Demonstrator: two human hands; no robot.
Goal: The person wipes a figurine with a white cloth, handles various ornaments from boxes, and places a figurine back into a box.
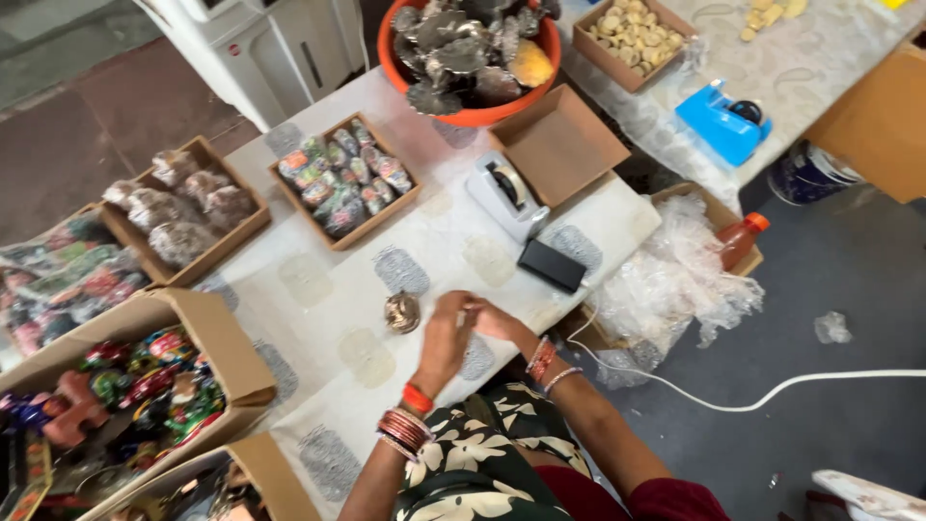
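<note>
My left hand [444, 336] and my right hand [497, 318] meet fingertip to fingertip at the near edge of the white patterned table [318, 289]. Their fingers are bunched together, and whatever lies between them is hidden. Just left of my left hand a small shiny wrapped piece [402, 311] rests on the cloth, close to the hand; I cannot tell whether they touch. Both wrists wear red and silver bangles.
Beyond my hands lie a black box [552, 263], a white tape dispenser [506, 193] and an empty cardboard box [559, 145]. An orange bowl [473, 118] holds wrapped figures. Cardboard boxes of wrapped pieces [345, 180] and colourful figures [145, 386] stand left. Bubble wrap [675, 275], an orange bottle [741, 239] and a white cable [752, 400] are right.
</note>
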